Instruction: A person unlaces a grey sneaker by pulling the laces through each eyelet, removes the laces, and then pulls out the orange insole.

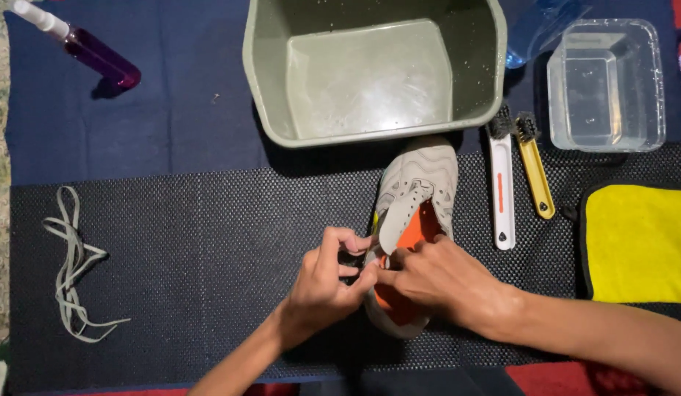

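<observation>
A pale grey sneaker (421, 183) with an orange inside lies on the black mesh mat (208, 249), toe pointing away from me. My left hand (329, 282) pinches at the shoe's left collar edge, fingers curled. My right hand (436, 275) rests over the heel opening, fingertips meeting the left hand at the collar. Both hands grip the shoe; what lies under the fingers is hidden.
A grey-green wash basin (267, 88) with water stands beyond the shoe. Right of it are a white brush (502, 191), a yellow brush (537, 172), a clear tub (648, 81) and a yellow cloth (641, 242). Loose laces (73, 264) lie left; a purple spray bottle (98, 55) far left.
</observation>
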